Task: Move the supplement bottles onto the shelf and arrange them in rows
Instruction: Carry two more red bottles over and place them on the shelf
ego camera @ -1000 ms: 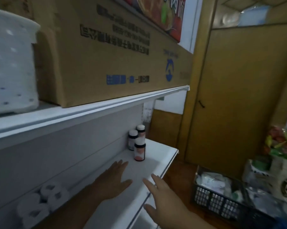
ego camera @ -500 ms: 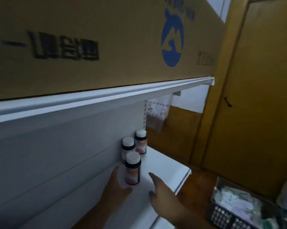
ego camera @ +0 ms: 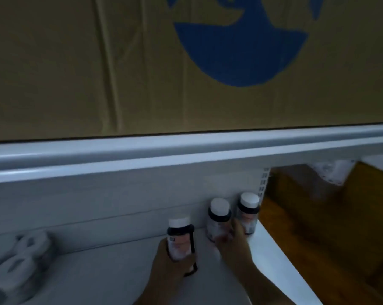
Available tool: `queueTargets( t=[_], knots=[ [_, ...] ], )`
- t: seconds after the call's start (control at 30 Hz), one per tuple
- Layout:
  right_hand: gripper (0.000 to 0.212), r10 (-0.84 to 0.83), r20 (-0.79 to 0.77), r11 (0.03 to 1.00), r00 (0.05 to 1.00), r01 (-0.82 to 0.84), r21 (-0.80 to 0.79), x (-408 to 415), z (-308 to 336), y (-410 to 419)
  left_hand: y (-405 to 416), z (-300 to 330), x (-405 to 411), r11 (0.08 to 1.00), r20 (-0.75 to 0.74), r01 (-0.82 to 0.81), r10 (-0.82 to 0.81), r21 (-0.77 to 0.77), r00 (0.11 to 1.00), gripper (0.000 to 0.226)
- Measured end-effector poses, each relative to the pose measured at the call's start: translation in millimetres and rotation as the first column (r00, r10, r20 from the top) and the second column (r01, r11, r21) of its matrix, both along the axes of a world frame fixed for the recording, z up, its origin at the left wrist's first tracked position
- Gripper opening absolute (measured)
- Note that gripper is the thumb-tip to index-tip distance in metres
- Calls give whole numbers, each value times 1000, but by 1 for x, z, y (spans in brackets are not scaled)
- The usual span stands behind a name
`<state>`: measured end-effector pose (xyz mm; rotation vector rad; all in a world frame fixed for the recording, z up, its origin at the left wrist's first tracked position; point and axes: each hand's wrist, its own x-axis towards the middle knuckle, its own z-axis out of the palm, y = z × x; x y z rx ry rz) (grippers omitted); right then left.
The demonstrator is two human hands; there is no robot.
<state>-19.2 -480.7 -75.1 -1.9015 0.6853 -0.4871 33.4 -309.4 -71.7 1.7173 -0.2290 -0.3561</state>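
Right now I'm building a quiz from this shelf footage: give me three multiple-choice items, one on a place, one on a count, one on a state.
1. Where does the cardboard box sit?
A. on the upper shelf
B. on the floor
C. beside the bottles

2. How many white-capped supplement bottles show?
A. one
B. three
C. five

3. What is the left hand doing?
A. resting flat
B. hanging idle
C. gripping a bottle

Answers:
1 A, the box stands above the upper shelf edge.
2 B, left bottle, middle bottle, right bottle.
3 C, its fingers curl round the left bottle on the lower shelf.
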Motion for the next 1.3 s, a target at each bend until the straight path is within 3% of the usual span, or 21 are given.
queueTargets(
  t=[0.07, 0.13, 0.2, 0.27, 0.33, 0.4, 0.5, 0.6, 0.7, 0.87, 1.17, 1.3],
  knots=[
    [63, 31, -6, 1000, 1000, -31, -3, 21, -3, -5, 19, -1, 2, 999, -15, -44, 44, -27, 999, 65],
    [52, 55, -48, 998, 997, -54, 16, 27, -4, -3, 44, 3, -4, 985, -34, -167, 165, -54, 986, 69],
    [46, 89, -30, 994, 996, -86, 71, 25, -4, 7, 69, 13, -19, 968, -9, -239, 239, -71, 971, 67],
    [57, 180, 4, 969, 984, -178, 170, 21, 4, 33, 95, 17, -27, 954, -8, -285, 286, -89, 958, 56],
    [74, 329, 137, 886, 934, -356, 298, 18, 14, 79, 126, 26, -33, 933, -12, -349, 350, -91, 937, 42],
    [92, 470, 312, 745, 826, -561, 362, 15, 30, 144, 161, 33, -38, 916, -12, -390, 391, -91, 920, 39],
    [85, 616, 333, 621, 714, -700, 352, 5, 46, 242, 230, 43, -52, 873, 25, -475, 480, -114, 877, 44],
    [71, 690, 339, 550, 640, -767, 329, -4, 54, 332, 315, 55, -74, 830, 15, -538, 546, -149, 838, 69],
    [82, 725, 365, 464, 585, -805, 369, -12, 57, 415, 394, 64, -100, 809, 26, -565, 576, -162, 817, 61],
    [66, 794, 375, 254, 478, -822, 509, -25, 48, 542, 521, 65, -150, 785, 35, -587, 604, -197, 796, 70],
    [58, 876, 340, 118, 342, -836, 537, -36, 44, 716, 679, 72, -181, 664, 17, -733, 743, -149, 669, 36],
    [59, 891, 339, 88, 302, -847, 525, -16, 42, 773, 741, 70, -163, 635, 22, -767, 772, -93, 636, 43]
  ],
)
